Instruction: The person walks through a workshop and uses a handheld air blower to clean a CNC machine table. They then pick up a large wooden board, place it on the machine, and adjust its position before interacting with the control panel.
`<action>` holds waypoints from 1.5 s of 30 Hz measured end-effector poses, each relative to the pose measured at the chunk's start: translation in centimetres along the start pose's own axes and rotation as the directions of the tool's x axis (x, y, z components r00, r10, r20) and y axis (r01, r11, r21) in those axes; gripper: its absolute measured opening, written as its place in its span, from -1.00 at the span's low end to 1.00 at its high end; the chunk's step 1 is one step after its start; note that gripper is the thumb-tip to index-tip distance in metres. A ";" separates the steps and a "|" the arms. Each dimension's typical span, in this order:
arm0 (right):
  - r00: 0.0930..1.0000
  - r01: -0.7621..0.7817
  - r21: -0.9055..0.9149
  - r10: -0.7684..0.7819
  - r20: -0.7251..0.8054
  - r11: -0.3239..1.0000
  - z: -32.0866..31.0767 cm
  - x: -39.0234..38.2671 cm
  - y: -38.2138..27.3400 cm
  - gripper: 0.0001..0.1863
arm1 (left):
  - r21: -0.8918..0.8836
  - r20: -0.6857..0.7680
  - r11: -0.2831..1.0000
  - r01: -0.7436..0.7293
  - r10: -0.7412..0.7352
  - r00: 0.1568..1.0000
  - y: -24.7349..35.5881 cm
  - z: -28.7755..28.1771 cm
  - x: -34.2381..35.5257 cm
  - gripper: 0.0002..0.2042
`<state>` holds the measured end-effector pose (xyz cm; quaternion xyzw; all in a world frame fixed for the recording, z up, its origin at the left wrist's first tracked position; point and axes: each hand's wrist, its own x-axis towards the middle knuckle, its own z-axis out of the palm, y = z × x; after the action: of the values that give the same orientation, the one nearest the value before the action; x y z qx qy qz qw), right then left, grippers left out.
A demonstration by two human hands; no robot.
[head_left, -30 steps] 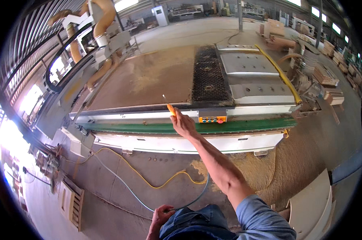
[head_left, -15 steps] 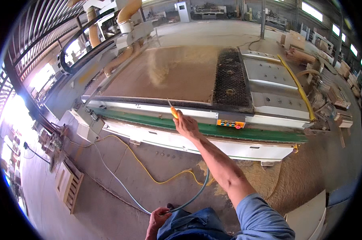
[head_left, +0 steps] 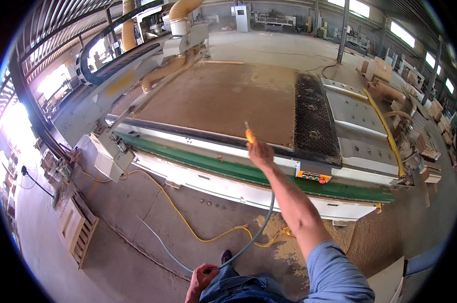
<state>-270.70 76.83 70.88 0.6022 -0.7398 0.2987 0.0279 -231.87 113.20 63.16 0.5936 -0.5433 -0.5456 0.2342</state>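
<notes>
With my right arm stretched out over the front edge of a large flat-bed machine, my right hand (head_left: pixel 261 154) is closed round an orange air blow gun (head_left: pixel 249 135). Its thin metal nozzle points away from me, over a wide brown board (head_left: pixel 223 96) on the machine bed. A blue-green air hose (head_left: pixel 256 237) runs from below my right arm down to my waist. There my left hand (head_left: pixel 204 275) is closed round the hose, close to my blue trousers. My fingers partly hide how the hose passes through.
A control panel (head_left: pixel 313 177) with coloured buttons sits on the machine's front, above a green strip (head_left: pixel 238 174). Tan ducts (head_left: pixel 163 70) hang around the machine head at left. A yellow cable (head_left: pixel 188 219), sawdust (head_left: pixel 375 237) and a wooden pallet (head_left: pixel 77 230) lie on the floor.
My right hand and the blow gun have moved right along the machine's front edge. The dust cloud over the board has thinned away. My left hand still holds the hose.
</notes>
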 end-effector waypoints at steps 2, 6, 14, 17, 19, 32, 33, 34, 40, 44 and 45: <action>0.986 -0.049 -0.066 0.038 -0.160 0.997 0.4 1.8 1.4 -0.59 | 0.029 0.019 0.999 0.024 -0.024 1.000 0.7 -1.3 1.9 -0.73; 0.948 -0.318 0.033 0.318 -0.001 0.948 0.7 5.3 6.9 -0.54 | 0.055 0.153 0.997 -0.045 0.036 0.988 3.5 -3.3 5.5 -0.73; 0.944 -0.280 -0.014 0.273 -0.185 0.960 -2.7 3.9 11.2 -0.50 | 0.107 0.342 0.991 -0.074 0.033 0.939 6.1 -5.0 9.2 -0.73; 0.967 -0.252 -0.019 0.250 -0.055 0.968 -2.9 2.3 6.7 -0.52 | 0.065 0.381 0.998 0.009 -0.033 0.924 4.0 -5.1 9.5 -0.73; 0.986 -0.126 0.062 0.132 -0.103 0.990 -3.3 1.1 5.3 -0.58 | 0.134 0.435 0.991 -0.001 -0.058 0.899 3.6 -4.8 9.9 -0.74; 0.824 -0.454 0.053 0.441 -0.355 0.890 -13.1 -9.5 14.7 -0.56 | 0.043 0.434 0.999 -0.007 -0.012 0.901 1.7 -2.7 5.2 -0.80; 0.796 -0.493 0.050 0.474 -0.376 0.869 -14.5 -11.5 16.3 -0.56 | 0.094 0.458 0.995 -0.029 -0.017 0.889 1.9 -2.1 4.6 -0.77; 0.754 -0.512 0.082 0.493 -0.433 0.855 -15.5 -13.7 18.2 -0.57 | 0.145 0.485 0.988 -0.055 -0.022 0.874 2.4 -1.4 4.0 -0.73; 0.606 -0.317 0.817 0.766 -0.215 0.481 -25.0 -32.6 24.2 -0.61 | 0.219 0.605 0.969 -0.118 -0.040 0.795 2.6 4.1 0.3 -0.71; 0.652 -0.647 0.736 0.643 0.401 0.197 -26.9 -51.0 20.5 -0.41 | 0.204 0.674 0.979 -0.022 -0.124 0.728 1.1 4.7 -2.4 -0.70; 0.500 -0.849 0.485 0.615 0.610 0.209 -30.3 -52.9 14.3 -0.47 | 0.213 0.673 0.974 0.078 -0.205 0.711 1.4 4.5 -3.9 -0.70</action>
<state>-278.94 138.85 68.69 0.1601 -0.7361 0.4563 -0.4737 -235.72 117.75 64.55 0.4052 -0.5883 -0.6953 -0.0788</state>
